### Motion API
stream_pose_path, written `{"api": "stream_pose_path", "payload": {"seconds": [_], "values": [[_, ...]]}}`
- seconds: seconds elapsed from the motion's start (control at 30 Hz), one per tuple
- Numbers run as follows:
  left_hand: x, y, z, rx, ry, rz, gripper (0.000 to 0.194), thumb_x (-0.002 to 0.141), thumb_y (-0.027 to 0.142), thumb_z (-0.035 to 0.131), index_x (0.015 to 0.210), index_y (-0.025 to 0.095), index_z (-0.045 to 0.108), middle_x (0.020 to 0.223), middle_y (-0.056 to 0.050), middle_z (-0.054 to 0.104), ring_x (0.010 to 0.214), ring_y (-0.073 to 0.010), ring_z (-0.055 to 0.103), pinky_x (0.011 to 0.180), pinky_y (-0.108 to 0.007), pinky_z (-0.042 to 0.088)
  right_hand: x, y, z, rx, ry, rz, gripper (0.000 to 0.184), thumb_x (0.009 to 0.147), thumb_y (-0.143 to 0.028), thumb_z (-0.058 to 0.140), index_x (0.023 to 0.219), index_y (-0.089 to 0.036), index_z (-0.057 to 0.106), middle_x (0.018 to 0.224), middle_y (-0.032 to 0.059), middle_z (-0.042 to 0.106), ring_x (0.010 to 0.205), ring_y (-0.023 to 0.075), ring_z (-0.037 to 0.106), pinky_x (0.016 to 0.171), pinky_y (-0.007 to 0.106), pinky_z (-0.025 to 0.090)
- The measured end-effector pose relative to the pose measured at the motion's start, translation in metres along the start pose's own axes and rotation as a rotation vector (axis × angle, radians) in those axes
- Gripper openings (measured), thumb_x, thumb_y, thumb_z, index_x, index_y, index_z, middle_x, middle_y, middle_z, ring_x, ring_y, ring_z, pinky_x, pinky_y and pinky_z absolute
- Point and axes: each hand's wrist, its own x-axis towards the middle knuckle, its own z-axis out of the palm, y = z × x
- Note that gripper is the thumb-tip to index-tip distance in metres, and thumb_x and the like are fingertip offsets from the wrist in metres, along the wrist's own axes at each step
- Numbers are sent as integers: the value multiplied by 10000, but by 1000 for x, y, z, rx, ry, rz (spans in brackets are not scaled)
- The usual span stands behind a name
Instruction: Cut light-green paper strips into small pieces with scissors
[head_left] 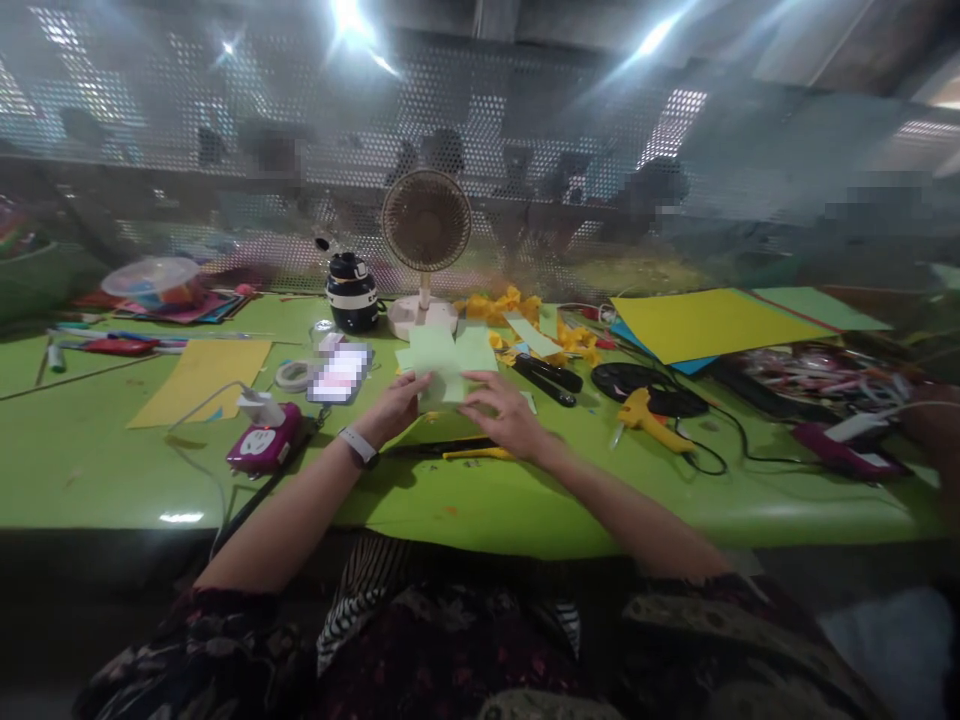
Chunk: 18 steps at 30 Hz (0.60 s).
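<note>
Between my two hands is a piece of pale green paper (pixel 439 360), held up over the green table. My left hand (pixel 401 405) pinches its left edge, thumb on top. My right hand (pixel 499 408) grips the lower right edge with thumb and fingers. More pale green paper (pixel 474 345) lies behind the held piece, and I cannot tell where one ends and the other begins. Below my hands lie scissors or a cutter with a yellow handle (pixel 476 454), partly hidden by my right hand. A black stapler (pixel 547 378) rests just beyond my right hand.
A small fan (pixel 427 220) and a black bottle (pixel 352 295) stand at the back. To the left are a phone (pixel 340 373), a tape roll (pixel 293 375) and a purple power socket (pixel 264 440). A yellow glue gun (pixel 651 422) with its cord and yellow sheets (pixel 712 322) lie right.
</note>
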Motion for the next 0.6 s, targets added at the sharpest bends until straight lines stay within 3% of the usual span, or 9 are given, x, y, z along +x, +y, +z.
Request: {"api": "stream_pose_path", "payload": {"seconds": [0.13,0.33,0.43,0.6], "values": [[-2,-3,0,-5,-53,-50,82,877,184,718,950,147,713,860,-46,749,720,-155,689,660,-269,585,5,10,10,219,143,278,329,912,-523,680,821,-207,675,1336,157,619,1272,294,579,1071,520,486],[-3,-13,0,54,-164,-60,371,836,467,777,1076,191,716,1043,-79,767,913,-231,721,782,-344,597,6,8,15,371,148,409,445,814,-640,703,728,-213,614,913,79,668,861,213,638,802,383,564],[-6,-17,1,133,-241,-15,415,715,351,896,1042,166,719,1025,-75,774,913,-204,722,834,-324,580,6,4,14,372,155,442,437,806,-629,707,712,-218,592,739,30,615,739,187,597,726,347,530],[-5,-20,1,173,-216,-9,416,668,255,923,1015,150,720,983,-51,780,803,-133,710,766,-260,572,4,-1,13,396,146,480,407,800,-601,710,726,-217,597,732,31,627,726,191,594,671,336,497]]}}
